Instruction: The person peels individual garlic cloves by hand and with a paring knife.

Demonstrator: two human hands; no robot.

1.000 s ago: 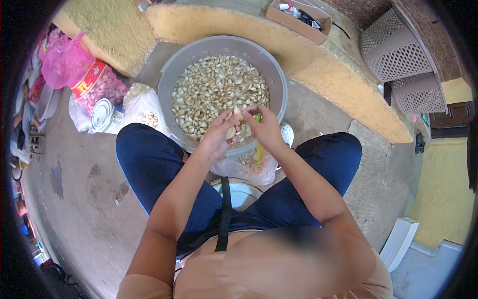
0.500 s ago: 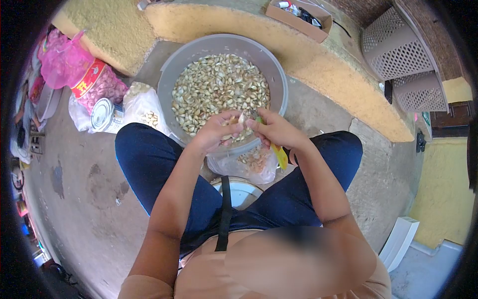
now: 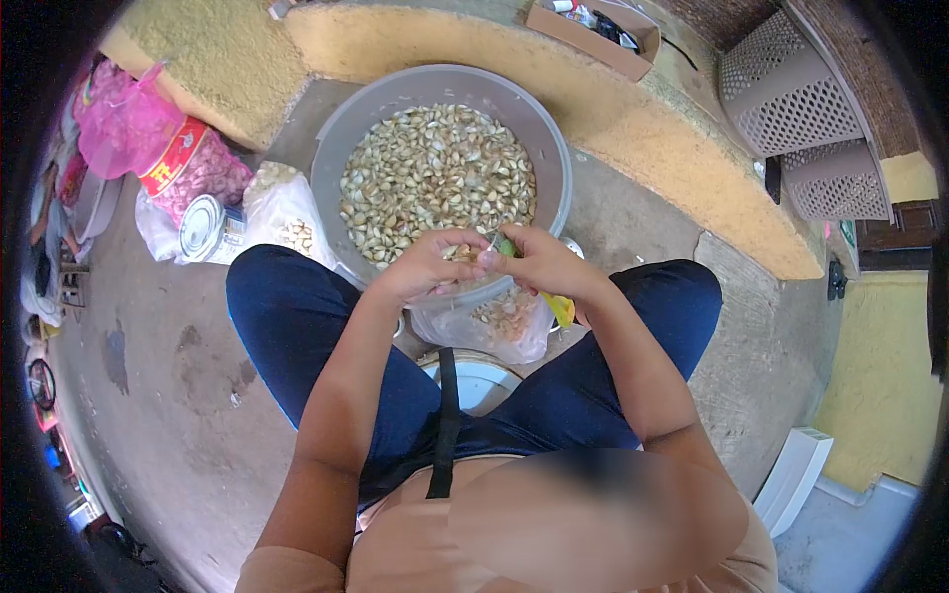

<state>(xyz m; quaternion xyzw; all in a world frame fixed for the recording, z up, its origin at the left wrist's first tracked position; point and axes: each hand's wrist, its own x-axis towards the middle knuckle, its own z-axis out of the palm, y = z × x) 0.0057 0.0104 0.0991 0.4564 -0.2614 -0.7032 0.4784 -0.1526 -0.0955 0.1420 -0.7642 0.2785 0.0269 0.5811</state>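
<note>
A large grey tub (image 3: pixel 560 168), filled with many garlic cloves (image 3: pixel 435 163), stands in front of my knees. Above its near rim my left hand (image 3: pixel 427 269) is closed in a pinch on a garlic clove, mostly hidden by the fingers. Facing it, my right hand (image 3: pixel 546 263) grips a small knife with a yellow and green handle (image 3: pixel 561 310); its thin blade points away from me, close to the left fingertips. Below both hands, a clear plastic bag (image 3: pixel 532 344) with papery garlic skins lies between the tub and my seat.
On the left stand a pink mesh sack of garlic (image 3: pixel 213 173), a tin can (image 3: pixel 203 227) and a white bag of peeled cloves (image 3: pixel 282 203). A low yellow wall (image 3: pixel 672 178) curves behind the tub, with a cardboard box (image 3: pixel 593 44) on top. Grey plastic crates (image 3: pixel 791 94) are at right.
Both hands have come closer together and shifted slightly towards me. The pale clove that showed between the fingertips is now largely covered. The knife stays in my right hand.
</note>
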